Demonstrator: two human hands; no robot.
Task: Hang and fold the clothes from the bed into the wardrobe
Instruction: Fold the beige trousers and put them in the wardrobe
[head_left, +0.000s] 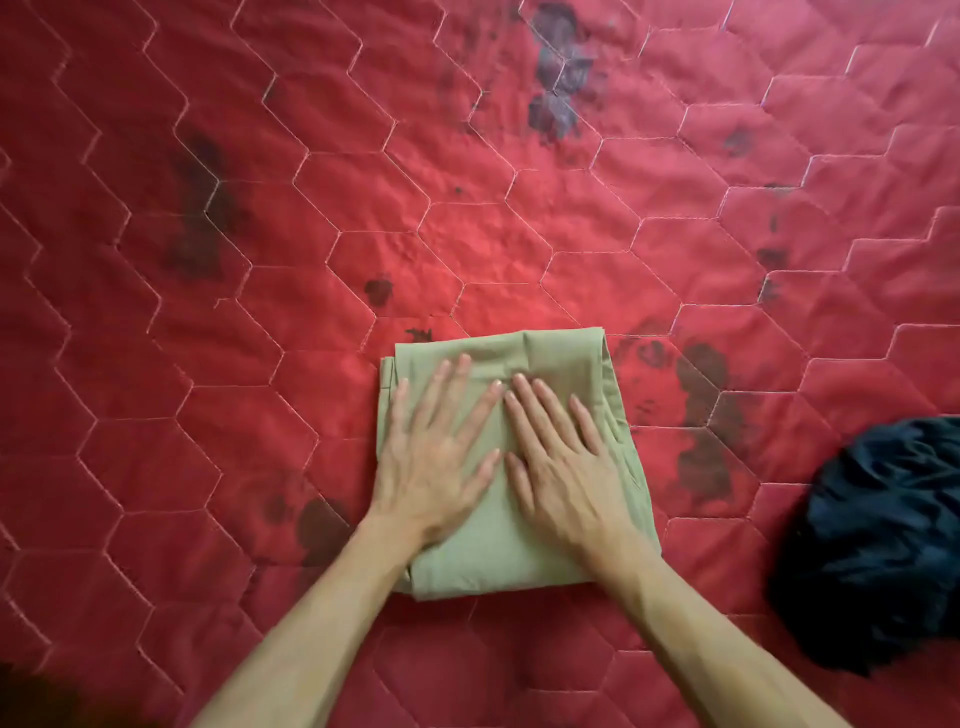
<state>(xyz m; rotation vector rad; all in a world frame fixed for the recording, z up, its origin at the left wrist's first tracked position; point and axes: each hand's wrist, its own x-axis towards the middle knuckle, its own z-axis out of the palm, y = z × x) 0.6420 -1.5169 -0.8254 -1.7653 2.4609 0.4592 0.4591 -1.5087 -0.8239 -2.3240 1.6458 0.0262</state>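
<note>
Left hand (434, 467), right hand (561, 467) flat, fingers straight, pressing folded olive cloth (561, 358); quilted red bedspread (260, 260).

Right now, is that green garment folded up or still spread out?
Folded. The green garment lies as a compact layered rectangle on the red quilt, with the left hand and right hand pressing flat on it.

The crumpled dark navy garment (883, 545) ran off the right edge, so its kind could not be told. The left hand (431, 467) and right hand (563, 467) lay over the middle of the folded olive-green cloth (561, 349), hiding it. A dark blur (31, 699) filled the bottom-left corner.
</note>
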